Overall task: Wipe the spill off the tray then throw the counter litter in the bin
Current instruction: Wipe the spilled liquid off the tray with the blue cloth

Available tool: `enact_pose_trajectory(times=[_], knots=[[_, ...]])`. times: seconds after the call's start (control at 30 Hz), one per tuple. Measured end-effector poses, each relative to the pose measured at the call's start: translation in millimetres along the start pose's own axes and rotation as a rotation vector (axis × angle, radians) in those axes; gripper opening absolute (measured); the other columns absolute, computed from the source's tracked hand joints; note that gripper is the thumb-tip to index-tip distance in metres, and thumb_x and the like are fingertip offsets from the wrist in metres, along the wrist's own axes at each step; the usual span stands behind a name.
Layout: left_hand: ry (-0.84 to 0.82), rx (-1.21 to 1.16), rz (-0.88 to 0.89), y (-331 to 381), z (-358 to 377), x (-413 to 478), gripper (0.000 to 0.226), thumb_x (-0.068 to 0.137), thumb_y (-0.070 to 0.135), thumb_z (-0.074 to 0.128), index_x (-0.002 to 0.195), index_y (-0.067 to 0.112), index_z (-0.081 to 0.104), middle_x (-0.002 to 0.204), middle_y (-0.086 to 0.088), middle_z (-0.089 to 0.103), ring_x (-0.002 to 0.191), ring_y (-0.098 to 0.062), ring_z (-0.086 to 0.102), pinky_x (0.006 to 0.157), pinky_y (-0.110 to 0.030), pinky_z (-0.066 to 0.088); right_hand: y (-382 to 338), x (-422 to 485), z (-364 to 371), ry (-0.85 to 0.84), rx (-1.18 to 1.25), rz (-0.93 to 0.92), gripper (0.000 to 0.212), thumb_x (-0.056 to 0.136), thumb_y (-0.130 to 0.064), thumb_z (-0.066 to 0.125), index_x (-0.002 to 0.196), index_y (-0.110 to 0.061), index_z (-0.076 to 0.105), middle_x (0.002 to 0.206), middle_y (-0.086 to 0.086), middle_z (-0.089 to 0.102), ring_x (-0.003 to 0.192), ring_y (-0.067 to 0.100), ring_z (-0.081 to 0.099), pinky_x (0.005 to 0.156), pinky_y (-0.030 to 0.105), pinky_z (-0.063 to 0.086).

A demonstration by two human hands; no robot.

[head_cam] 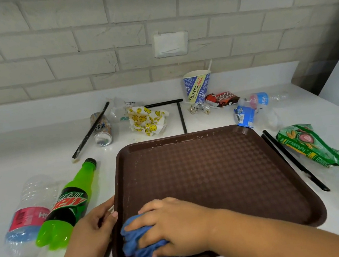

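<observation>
The right hand (175, 225), arm stretched in from the right, curls its fingers over the blue cloth (133, 240), and the left hand (95, 228) holds the left edge of the tray (214, 176).

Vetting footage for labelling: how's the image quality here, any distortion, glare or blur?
Head view: the wide-angle lens bows the courses of the brick wall and the back edge of the counter; light is soft and even, no harsh glare on the tray; the blue cloth under the right hand looks slightly smeared; the clear bottle at far left is soft.
</observation>
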State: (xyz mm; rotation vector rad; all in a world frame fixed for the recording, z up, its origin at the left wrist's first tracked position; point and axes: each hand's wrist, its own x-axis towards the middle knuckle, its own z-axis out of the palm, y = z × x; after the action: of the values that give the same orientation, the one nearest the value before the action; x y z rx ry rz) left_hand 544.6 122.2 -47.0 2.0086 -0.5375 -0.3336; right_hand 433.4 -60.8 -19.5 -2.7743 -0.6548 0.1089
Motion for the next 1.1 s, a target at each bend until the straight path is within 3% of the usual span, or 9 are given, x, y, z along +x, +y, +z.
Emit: enact_pose_trajectory(times=[0.1, 0.23, 0.3, 0.4, 0.53, 0.6, 0.73, 0.9, 1.1], knots=[[-0.013, -0.002, 0.003, 1, -2, 1, 0.060, 0.087, 0.008, 0.060, 0.080, 0.068, 0.060, 0.089, 0.034, 0.067, 0.078, 0.010, 0.063, 0.069, -0.007, 0.046, -2, 23, 5, 0.099, -0.058, 0.135, 0.034, 0.089, -0.037, 0.059, 0.122, -0.029, 0.060, 0.144, -0.009, 0.040, 0.123, 0.026, 0.035, 0.094, 0.046, 0.036], [-0.035, -0.030, -0.034, 2, -2, -1, 0.037, 0.089, 0.013, 0.059, 0.101, 0.048, 0.064, 0.066, 0.009, 0.068, 0.045, 0.000, 0.045, 0.047, -0.012, 0.037, 19, 27, -9, 0.250, 0.021, 0.384, 0.037, 0.091, -0.031, 0.055, 0.127, -0.037, 0.046, 0.133, -0.007, 0.041, 0.110, 0.027, 0.043, 0.092, 0.048, 0.043], [-0.031, -0.059, -0.029, 4, -2, -1, 0.034, 0.089, 0.013, 0.059, 0.102, 0.045, 0.064, 0.073, 0.009, 0.072, 0.046, 0.003, 0.047, 0.048, -0.010, 0.038, 28, 18, -19, 0.308, 0.117, 0.422, 0.038, 0.092, -0.027, 0.054, 0.126, -0.041, 0.044, 0.131, -0.010, 0.039, 0.110, 0.023, 0.045, 0.095, 0.042, 0.044], [-0.020, -0.030, 0.016, 6, -1, -2, 0.031, 0.084, 0.020, 0.066, 0.098, 0.047, 0.061, 0.075, 0.020, 0.072, 0.058, 0.013, 0.057, 0.055, -0.002, 0.040, 24, 1, -23, 0.268, 0.176, 0.235, 0.033, 0.088, -0.027, 0.060, 0.119, -0.039, 0.056, 0.134, -0.011, 0.040, 0.115, 0.020, 0.048, 0.099, 0.037, 0.043], [-0.023, -0.088, 0.013, 3, -2, 0, 0.040, 0.081, 0.020, 0.067, 0.086, 0.060, 0.064, 0.090, 0.033, 0.068, 0.080, 0.018, 0.060, 0.072, -0.002, 0.044, 2, 5, 2, 0.102, 0.024, -0.056, 0.023, 0.084, -0.026, 0.064, 0.106, -0.030, 0.069, 0.127, -0.009, 0.056, 0.105, 0.023, 0.049, 0.080, 0.040, 0.043], [-0.035, -0.077, 0.025, 6, -2, -1, 0.047, 0.081, 0.020, 0.067, 0.084, 0.067, 0.060, 0.086, 0.033, 0.068, 0.075, 0.018, 0.059, 0.069, -0.001, 0.044, 9, 17, 4, 0.151, -0.009, 0.032, 0.024, 0.086, -0.029, 0.061, 0.109, -0.031, 0.068, 0.128, -0.009, 0.057, 0.107, 0.025, 0.048, 0.081, 0.042, 0.043], [-0.015, -0.034, 0.021, 10, -2, -1, 0.051, 0.087, 0.007, 0.061, 0.086, 0.058, 0.061, 0.054, 0.021, 0.063, 0.046, 0.012, 0.050, 0.050, 0.001, 0.034, 28, 35, -10, 0.258, 0.046, 0.311, 0.028, 0.089, -0.026, 0.058, 0.116, -0.027, 0.065, 0.129, -0.005, 0.055, 0.111, 0.025, 0.045, 0.094, 0.046, 0.042], [-0.002, -0.054, 0.033, 5, -2, 0, 0.063, 0.086, 0.011, 0.063, 0.078, 0.073, 0.055, 0.088, 0.041, 0.063, 0.085, 0.020, 0.059, 0.072, -0.001, 0.045, 6, 25, 0, 0.041, 0.122, -0.058, 0.026, 0.079, -0.017, 0.067, 0.103, -0.022, 0.072, 0.119, -0.004, 0.062, 0.103, 0.024, 0.050, 0.088, 0.040, 0.046], [-0.018, -0.018, 0.032, 10, -4, 1, 0.069, 0.087, 0.010, 0.061, 0.073, 0.076, 0.052, 0.079, 0.048, 0.059, 0.081, 0.025, 0.055, 0.067, 0.004, 0.040, 28, 45, -9, 0.109, 0.068, 0.179, 0.031, 0.089, -0.026, 0.059, 0.120, -0.025, 0.063, 0.133, -0.004, 0.053, 0.115, 0.025, 0.042, 0.097, 0.047, 0.041]])
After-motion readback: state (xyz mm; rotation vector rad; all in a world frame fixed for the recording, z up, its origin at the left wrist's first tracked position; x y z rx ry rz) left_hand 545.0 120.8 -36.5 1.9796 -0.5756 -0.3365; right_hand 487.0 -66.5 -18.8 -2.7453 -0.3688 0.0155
